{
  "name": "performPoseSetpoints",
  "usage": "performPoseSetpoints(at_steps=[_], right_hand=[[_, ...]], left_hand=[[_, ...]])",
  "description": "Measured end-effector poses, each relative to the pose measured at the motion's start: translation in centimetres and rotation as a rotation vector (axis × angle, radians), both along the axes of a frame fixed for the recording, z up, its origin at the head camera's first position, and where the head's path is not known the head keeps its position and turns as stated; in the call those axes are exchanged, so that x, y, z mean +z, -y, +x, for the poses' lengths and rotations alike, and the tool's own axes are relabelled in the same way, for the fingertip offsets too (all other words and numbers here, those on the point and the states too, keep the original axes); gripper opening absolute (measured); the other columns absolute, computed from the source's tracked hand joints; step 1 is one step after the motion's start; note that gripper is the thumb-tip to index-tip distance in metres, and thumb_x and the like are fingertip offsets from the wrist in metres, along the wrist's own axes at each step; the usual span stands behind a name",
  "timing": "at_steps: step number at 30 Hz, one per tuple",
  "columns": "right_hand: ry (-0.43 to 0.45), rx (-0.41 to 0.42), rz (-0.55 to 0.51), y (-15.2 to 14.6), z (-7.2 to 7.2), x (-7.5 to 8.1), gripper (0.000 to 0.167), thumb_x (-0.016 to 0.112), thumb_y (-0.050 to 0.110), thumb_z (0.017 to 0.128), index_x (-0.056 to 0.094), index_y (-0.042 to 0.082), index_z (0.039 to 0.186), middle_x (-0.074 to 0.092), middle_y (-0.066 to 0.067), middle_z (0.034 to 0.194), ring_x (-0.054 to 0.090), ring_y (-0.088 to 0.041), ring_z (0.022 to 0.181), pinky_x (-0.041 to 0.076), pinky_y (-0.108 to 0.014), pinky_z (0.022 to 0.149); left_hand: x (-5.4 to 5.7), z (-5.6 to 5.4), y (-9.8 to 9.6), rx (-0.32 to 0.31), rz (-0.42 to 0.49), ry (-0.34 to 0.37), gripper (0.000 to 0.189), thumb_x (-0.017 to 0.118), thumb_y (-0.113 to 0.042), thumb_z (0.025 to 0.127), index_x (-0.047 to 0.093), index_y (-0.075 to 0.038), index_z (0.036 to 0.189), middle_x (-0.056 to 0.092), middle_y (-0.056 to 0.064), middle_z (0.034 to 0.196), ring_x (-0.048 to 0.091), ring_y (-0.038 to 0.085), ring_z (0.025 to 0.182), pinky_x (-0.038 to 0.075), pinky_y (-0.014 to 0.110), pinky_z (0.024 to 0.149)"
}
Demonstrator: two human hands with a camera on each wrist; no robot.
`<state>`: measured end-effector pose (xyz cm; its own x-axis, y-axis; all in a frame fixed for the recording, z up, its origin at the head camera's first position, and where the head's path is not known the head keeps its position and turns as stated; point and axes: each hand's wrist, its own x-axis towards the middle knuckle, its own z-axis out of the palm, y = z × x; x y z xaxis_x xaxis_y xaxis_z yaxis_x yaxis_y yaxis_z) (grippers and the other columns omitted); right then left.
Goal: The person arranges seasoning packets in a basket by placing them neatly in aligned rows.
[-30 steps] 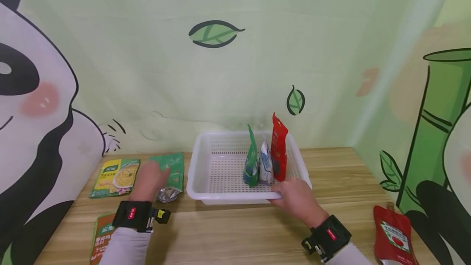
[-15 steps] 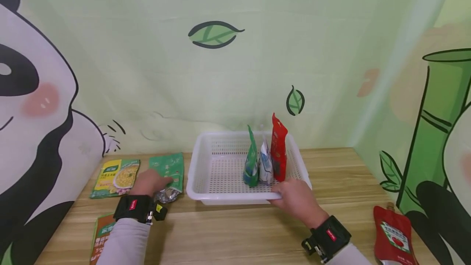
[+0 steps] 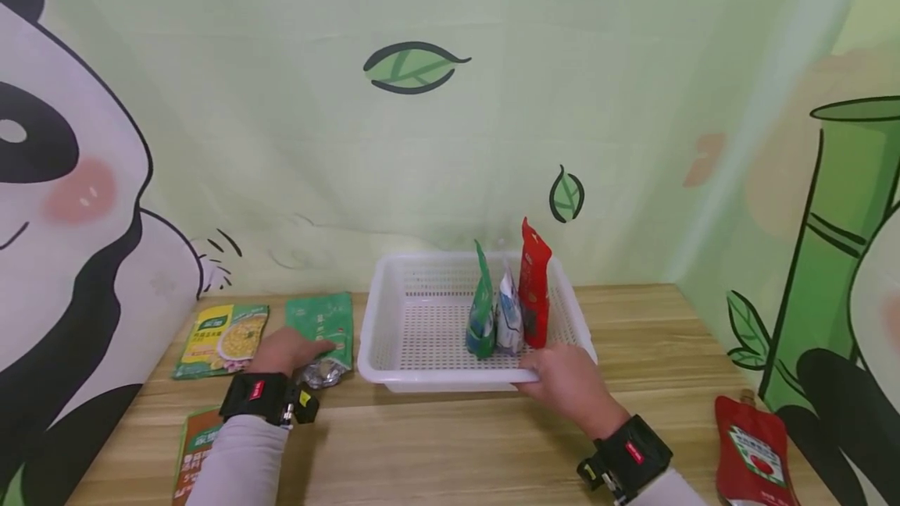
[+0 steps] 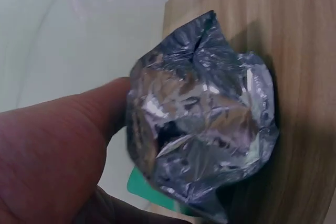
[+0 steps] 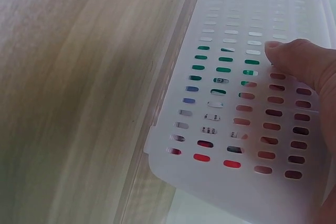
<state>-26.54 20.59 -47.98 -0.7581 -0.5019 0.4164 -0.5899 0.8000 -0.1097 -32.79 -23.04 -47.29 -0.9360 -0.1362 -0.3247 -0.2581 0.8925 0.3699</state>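
A green pouch [image 3: 325, 326] with a crinkled silver foil base [image 4: 199, 114] lies flat on the wooden table, left of the white basket [image 3: 450, 375]. My left hand [image 3: 281, 351] grips its left side, thumb on top; the other fingers are mostly hidden beneath or behind it. With my right hand [image 3: 566, 381] I hold the basket's front rim, thumb pressed on the perforated outer wall [image 5: 231, 108]. Inside the basket's right half stand a green packet [image 3: 481, 315], a white and blue packet [image 3: 509, 311] and a taller red packet [image 3: 535, 283].
A yellow and green soup packet [image 3: 223, 338] lies at the far left. Nearer, a brown and green packet [image 3: 193, 451] is partly covered by my left sleeve. A red spouted pouch [image 3: 755, 447] lies at the right edge. A printed cloth wall [image 3: 450, 139] rises behind the table [image 3: 422, 451].
My left hand has come down onto the green pouch, and its thumb now lies across the lower part. My right hand and the basket have stayed in place.
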Motion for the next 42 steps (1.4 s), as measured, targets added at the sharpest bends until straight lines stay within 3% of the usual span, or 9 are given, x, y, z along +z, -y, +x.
performPoseSetpoints(at_steps=[4,11,15,18,22,28,38,42], right_hand=[[-0.002,-0.002,0.0,0.0,0.1,-0.1,0.04,0.09,0.02,0.082,0.056,0.024,0.062,0.049,0.015,0.059,0.043,-0.004,0.056,0.034,-0.024,0.052],[0.014,-0.014,0.002,0.1,0.0,0.0,0.041,0.09,0.02,0.082,0.055,0.024,0.061,0.047,0.015,0.059,0.041,-0.004,0.057,0.034,-0.023,0.053],[0.019,-0.022,0.004,0.0,0.1,0.1,0.036,0.09,0.019,0.082,0.059,0.023,0.063,0.05,0.015,0.059,0.043,-0.004,0.057,0.035,-0.023,0.053],[0.023,-0.026,0.006,0.1,0.1,0.1,0.032,0.091,0.019,0.082,0.064,0.022,0.066,0.053,0.014,0.06,0.043,-0.004,0.057,0.035,-0.022,0.053],[0.028,-0.025,0.004,0.1,0.1,0.1,0.029,0.091,0.018,0.082,0.066,0.021,0.067,0.054,0.013,0.06,0.043,-0.004,0.057,0.035,-0.022,0.054],[-0.007,-0.011,0.009,0.0,0.0,-0.2,0.035,0.092,0.019,0.08,0.061,0.023,0.065,0.054,0.013,0.059,0.05,-0.006,0.056,0.038,-0.026,0.052],[-0.014,0.0,0.015,-0.1,0.1,-0.2,0.041,0.092,0.022,0.081,0.055,0.024,0.063,0.051,0.013,0.058,0.052,-0.007,0.055,0.038,-0.027,0.051],[0.003,-0.011,0.01,-0.1,0.1,-0.1,0.037,0.092,0.02,0.081,0.06,0.024,0.065,0.053,0.014,0.059,0.051,-0.005,0.056,0.039,-0.025,0.052]], left_hand=[[-0.5,0.0,-0.6,0.025,-0.029,-0.025,0.083,0.066,-0.062,0.092,0.068,0.019,0.108,0.07,0.028,0.101,0.067,0.039,0.097,0.055,0.056,0.094],[-1.3,-0.5,-2.0,0.166,-0.036,0.002,0.093,0.068,-0.065,0.089,0.061,0.023,0.118,0.052,0.049,0.121,0.053,0.06,0.12,0.046,0.069,0.103],[-1.2,-0.3,-2.1,0.15,0.025,-0.022,0.089,0.071,-0.06,0.09,0.06,0.024,0.117,0.056,0.043,0.122,0.058,0.05,0.112,0.051,0.062,0.1],[-1.4,-0.4,-2.3,0.151,0.094,-0.042,0.096,0.074,-0.054,0.09,0.045,0.031,0.127,0.051,0.045,0.13,0.059,0.048,0.113,0.052,0.057,0.102],[-1.6,-0.4,-2.7,0.221,0.203,-0.042,0.115,0.078,-0.047,0.089,0.013,0.031,0.143,0.044,0.05,0.138,0.056,0.055,0.125,0.048,0.058,0.11],[-1.9,-0.2,-2.9,0.301,0.266,-0.082,0.116,0.083,-0.04,0.087,0.009,0.026,0.147,0.051,0.05,0.132,0.056,0.058,0.126,0.048,0.062,0.107],[-2.2,-0.2,-2.7,0.276,0.278,-0.156,0.124,0.085,-0.032,0.083,-0.003,0.025,0.151,0.051,0.051,0.133,0.057,0.059,0.125,0.048,0.062,0.107],[-2.1,-0.3,-2.3,0.248,0.28,-0.157,0.114,0.086,-0.031,0.081,0.013,0.027,0.147,0.056,0.047,0.128,0.061,0.053,0.117,0.051,0.06,0.103]])
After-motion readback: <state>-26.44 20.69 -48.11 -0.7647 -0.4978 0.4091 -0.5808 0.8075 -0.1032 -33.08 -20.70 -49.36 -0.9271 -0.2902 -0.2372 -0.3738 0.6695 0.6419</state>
